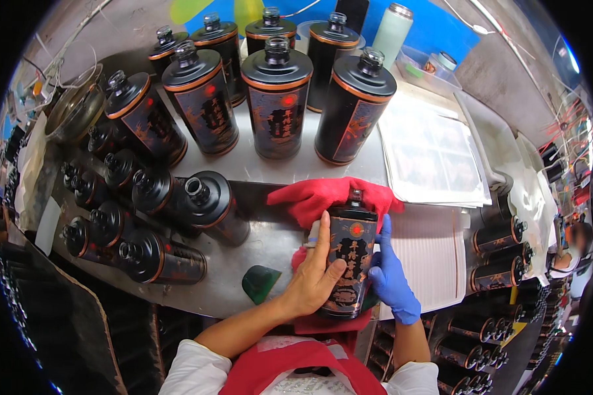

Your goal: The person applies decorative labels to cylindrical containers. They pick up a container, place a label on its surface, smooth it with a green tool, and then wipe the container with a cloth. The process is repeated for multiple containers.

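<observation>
Between my two hands I hold a black glass bottle (352,263) with a copper-coloured pattern, a red dot and a bare, uncapped neck. My bare left hand (317,273) grips its left side, thumb across the front. On the right side, my right hand (392,273) in a blue glove presses against it. A red cloth (336,194) lies just behind the bottle's neck. Left of my left forearm, a dark green curved piece (261,283) rests on the metal table (234,270). The undersides of both hands are hidden.
Several similar bottles (277,105) stand on a raised metal shelf ahead, with more (207,204) crowded at the left. Printed sheets (435,145) and a striped pad (431,257) lie right. A pale green flask (393,33) stands behind. Racked bottles (497,273) fill the far right.
</observation>
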